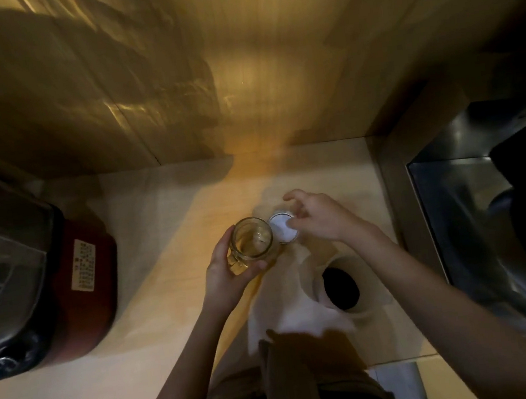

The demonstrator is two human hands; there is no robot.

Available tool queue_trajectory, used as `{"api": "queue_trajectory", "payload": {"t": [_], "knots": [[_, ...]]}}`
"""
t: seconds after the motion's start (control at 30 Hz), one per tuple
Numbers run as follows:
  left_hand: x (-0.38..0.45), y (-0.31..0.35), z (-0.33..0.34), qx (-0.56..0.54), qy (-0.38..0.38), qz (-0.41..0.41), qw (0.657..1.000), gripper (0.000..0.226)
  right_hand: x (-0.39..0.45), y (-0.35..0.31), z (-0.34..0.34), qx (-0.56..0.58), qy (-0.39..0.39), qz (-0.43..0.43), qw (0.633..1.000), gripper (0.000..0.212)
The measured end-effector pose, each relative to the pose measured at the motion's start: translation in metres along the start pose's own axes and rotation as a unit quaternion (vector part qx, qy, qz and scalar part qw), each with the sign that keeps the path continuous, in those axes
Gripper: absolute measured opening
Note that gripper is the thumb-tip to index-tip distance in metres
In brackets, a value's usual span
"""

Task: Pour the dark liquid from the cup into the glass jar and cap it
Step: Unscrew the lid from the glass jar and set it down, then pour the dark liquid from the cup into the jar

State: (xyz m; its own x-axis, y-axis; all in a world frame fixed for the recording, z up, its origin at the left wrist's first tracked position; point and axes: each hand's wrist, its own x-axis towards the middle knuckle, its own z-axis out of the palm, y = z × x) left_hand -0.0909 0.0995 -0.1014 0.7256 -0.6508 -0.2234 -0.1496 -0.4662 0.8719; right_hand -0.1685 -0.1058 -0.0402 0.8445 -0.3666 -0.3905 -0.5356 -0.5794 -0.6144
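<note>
Head view: left hand gripping open glass jar; right hand pinching white lid at jar's 2 o'clock. Cup of dark liquid sitting under right forearm, likely risking a knock and spill.

Your glass jar stands upright, uncapped; white-lined cap touching its right; cup holds dark liquid.

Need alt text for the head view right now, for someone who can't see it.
Left hand grips an open, empty glass jar on a pale counter; right hand holds its white lid beside it. A cup of dark liquid stands nearer.
</note>
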Motion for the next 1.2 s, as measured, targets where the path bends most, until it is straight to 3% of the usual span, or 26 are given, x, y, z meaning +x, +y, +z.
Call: {"api": "queue_trajectory", "payload": {"t": [0.17,0.27,0.33,0.47,0.63,0.73,0.97,1.07,1.2], "knots": [[-0.001,0.004,0.0,-0.014,0.008,0.016,1.0,0.083,-0.063,0.009,-0.006,0.137,0.16,0.03,0.977,0.02],[-0.003,0.006,0.001,-0.024,0.011,0.018,0.999,0.083,-0.097,0.021,0.011,0.244,0.292,0.069,0.922,0.024],[-0.003,0.008,0.001,-0.028,0.012,0.017,0.999,0.081,-0.116,0.026,0.026,0.316,0.337,0.112,0.88,0.036],[-0.004,0.011,0.001,-0.022,0.006,0.025,0.999,0.081,-0.141,0.043,0.056,0.347,0.343,0.145,0.861,0.05],[-0.005,0.014,0.001,-0.035,0.005,0.013,0.999,0.083,-0.151,0.056,0.083,0.292,0.332,0.185,0.877,0.027],[-0.006,0.017,0.0,-0.037,0.0,0.01,0.999,0.085,-0.15,0.058,0.092,0.325,0.341,0.211,0.856,0.026],[-0.008,0.018,-0.002,-0.022,-0.004,0.013,1.0,0.092,-0.147,0.05,0.096,0.348,0.381,0.202,0.832,0.039],[-0.007,0.019,-0.002,0.005,0.007,0.024,1.0,0.085,-0.141,0.048,0.098,0.351,0.393,0.202,0.826,0.036],[-0.003,0.017,-0.005,0.026,0.015,0.006,1.0,0.095,-0.127,0.041,0.085,0.376,0.397,0.197,0.814,0.035]]}}
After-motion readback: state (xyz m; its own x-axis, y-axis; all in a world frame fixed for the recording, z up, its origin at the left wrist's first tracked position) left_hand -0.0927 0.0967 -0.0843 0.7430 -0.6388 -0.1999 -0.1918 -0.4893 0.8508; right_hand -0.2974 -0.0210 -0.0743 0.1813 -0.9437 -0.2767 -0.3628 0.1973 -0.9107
